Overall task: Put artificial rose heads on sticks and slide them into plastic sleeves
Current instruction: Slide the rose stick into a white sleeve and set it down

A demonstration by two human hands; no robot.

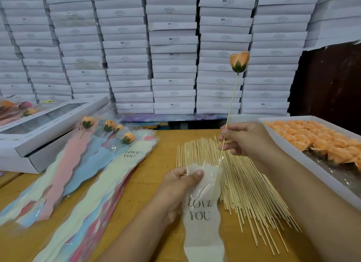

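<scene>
Background: stacks of white flat boxes (172, 53) fill the wall behind a yellow wooden bench (136, 193).
Right hand fingers: the right hand (248, 138) pinches a thin stick (232, 99) between thumb and curled fingers, near the stick's lower part.
Left hand fingers: the left hand (181, 185) grips the top edge of a plastic sleeve (203, 213), thumb pressed on the front, other fingers curled behind.
Stick: it stands almost upright, a little tilted, and its lower tip is at the open mouth of the sleeve.
Rose head: an orange rose head (239, 61) with green base sits on the upper end of the stick, high over the bench.
Sleeve: whitish, with the words "LOVE YOU", and it hangs down toward the near bench edge.
Loose sticks: a spread pile of sticks (244, 187) lies on the bench under both hands.
Right side: a white tray (293, 150) holds many orange rose heads (316, 140).
Left side: finished roses in sleeves (88, 164) lie beside an open window box (48, 125).
</scene>
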